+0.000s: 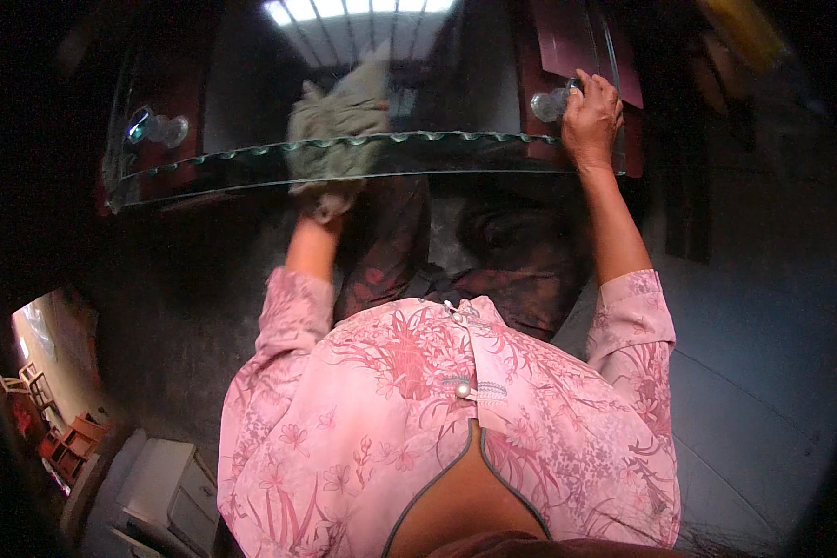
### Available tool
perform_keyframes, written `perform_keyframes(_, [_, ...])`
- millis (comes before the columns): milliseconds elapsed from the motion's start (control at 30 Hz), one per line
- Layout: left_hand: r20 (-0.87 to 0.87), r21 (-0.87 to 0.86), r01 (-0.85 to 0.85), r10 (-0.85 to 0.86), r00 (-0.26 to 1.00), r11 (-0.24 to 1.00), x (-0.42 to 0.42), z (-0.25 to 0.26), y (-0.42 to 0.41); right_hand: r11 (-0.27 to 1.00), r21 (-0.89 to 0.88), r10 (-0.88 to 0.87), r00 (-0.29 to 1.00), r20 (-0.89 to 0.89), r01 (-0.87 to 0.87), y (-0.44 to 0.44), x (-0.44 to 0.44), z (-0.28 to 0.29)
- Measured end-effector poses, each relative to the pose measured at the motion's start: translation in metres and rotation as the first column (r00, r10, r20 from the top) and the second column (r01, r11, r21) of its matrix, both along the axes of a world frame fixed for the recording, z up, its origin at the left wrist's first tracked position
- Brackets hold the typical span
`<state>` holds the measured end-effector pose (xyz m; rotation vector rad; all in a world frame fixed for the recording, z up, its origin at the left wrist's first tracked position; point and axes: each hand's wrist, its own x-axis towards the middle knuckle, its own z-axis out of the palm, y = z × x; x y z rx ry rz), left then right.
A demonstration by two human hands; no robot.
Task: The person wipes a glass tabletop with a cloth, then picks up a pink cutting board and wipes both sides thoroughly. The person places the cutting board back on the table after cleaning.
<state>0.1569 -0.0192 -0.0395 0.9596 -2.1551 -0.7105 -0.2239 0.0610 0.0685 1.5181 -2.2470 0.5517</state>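
Note:
My left hand (342, 132) is mostly hidden by a crumpled grey-green cloth (335, 115), which it presses on the glass tabletop (453, 104). Motion blurs the cloth, and one corner of it points away from me. At the right, my right hand (594, 115) curls its fingers around a shiny round fitting (574, 86) near the glass edge. A clear glass-like disc (548, 107) shows just left of those fingers. A matching shiny fitting (139, 124) with its own clear disc (172, 131) sits near the left end.
The glass has a scalloped near edge (446, 136). Reddish-brown panels (540, 56) show beneath its sides. Bright window light (363, 10) reflects in the surface. My dark-trousered legs (523, 279) are below. A pale cabinet (171, 488) and wooden stools (73, 446) stand at lower left.

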Motion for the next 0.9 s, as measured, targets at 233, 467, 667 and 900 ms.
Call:
perform_keyframes(233, [0.545,-0.438,0.174,0.106,0.832,0.882,-0.029,0.007,0.039,1.000,0.008,-0.017,1.000,0.024,0.017,0.000,0.000,-0.001])
perform_keyframes(467, [0.323,-0.414,0.261,-0.127,0.938,0.872,-0.115,0.007,0.057,1.000,0.017,-0.015,0.998,0.058,0.014,-0.001,-0.001,0.002])
perform_keyframes(667, [0.586,-0.495,0.186,0.169,0.792,0.849,0.007,0.051,0.043,1.000,-0.023,0.014,1.000,-0.010,-0.014,0.001,0.001,0.000])
perform_keyframes(900, [0.464,-0.345,0.258,-0.075,0.883,0.903,-0.065,0.056,0.055,1.000,-0.017,0.024,1.000,0.012,-0.023,-0.001,-0.001,0.000])
